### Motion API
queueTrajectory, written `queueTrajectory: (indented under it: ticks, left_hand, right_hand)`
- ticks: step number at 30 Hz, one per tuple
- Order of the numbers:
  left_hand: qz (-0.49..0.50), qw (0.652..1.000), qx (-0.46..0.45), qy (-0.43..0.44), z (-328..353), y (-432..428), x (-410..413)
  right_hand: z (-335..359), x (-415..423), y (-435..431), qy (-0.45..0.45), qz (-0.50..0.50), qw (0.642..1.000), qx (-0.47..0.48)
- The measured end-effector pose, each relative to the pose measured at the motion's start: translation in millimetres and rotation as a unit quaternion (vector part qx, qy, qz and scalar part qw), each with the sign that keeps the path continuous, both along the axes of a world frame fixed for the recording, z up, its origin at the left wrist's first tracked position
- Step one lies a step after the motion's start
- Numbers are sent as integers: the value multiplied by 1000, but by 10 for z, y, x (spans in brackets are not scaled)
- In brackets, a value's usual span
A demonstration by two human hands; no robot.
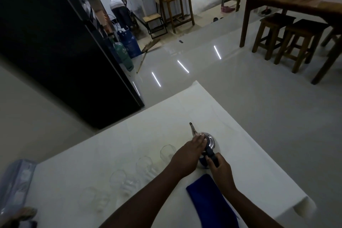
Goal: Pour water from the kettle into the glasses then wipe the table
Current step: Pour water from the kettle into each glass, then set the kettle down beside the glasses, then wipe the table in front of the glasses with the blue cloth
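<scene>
Both hands are gripping the kettle (208,141) on the white counter (129,135).

Four clear glasses (144,165) are lining up in a row running toward 8 o'clock from the kettle, with the left forearm crossing in front of the nearest-to-kettle one. A blue cloth (209,201) is lying at 6 o'clock, just beside the right wrist. The kettle's long axis is running from handle at 5 o'clock to spout (192,128) at 11 o'clock. The left hand (188,153) is pressing flat fingers on the lid; the right hand (221,170) is clenching around the dark handle (211,155).
</scene>
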State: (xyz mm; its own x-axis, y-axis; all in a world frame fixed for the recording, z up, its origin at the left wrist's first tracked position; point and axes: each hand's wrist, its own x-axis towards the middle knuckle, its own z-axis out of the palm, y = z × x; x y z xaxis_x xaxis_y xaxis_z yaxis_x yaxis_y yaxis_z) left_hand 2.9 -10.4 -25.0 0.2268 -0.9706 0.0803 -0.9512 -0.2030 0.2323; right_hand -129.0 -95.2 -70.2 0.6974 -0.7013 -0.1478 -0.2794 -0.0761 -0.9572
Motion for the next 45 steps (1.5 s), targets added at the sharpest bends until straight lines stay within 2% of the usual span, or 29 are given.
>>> queueTrajectory:
  ticks: [9,16,20,24,27,31,36,45]
  left_hand:
    - [46,999,-16,19,-77,10,-146]
    - [86,992,-70,52,3,176,-328]
    - [130,984,-95,77,-126,457,-545]
    - [162,977,-99,100,-436,858,-829]
    - [210,966,-89,125,-649,1110,-992]
    - [262,955,-39,136,-805,1342,-1112]
    - [308,938,-35,158,-868,1557,-1187]
    - [329,930,-50,158,-945,2167,-1158]
  right_hand:
    - [-36,-91,-32,23,41,998,-50]
    - [-11,-303,-46,77,38,973,-213]
    - [6,-531,28,75,67,960,-263]
    - [-243,-772,167,158,146,927,-308]
    - [-425,-921,286,153,197,915,-318]
    - [-608,-919,516,193,296,866,-354]
    - [-691,-757,724,264,305,822,-402]
    - [-698,-568,888,295,259,833,-390]
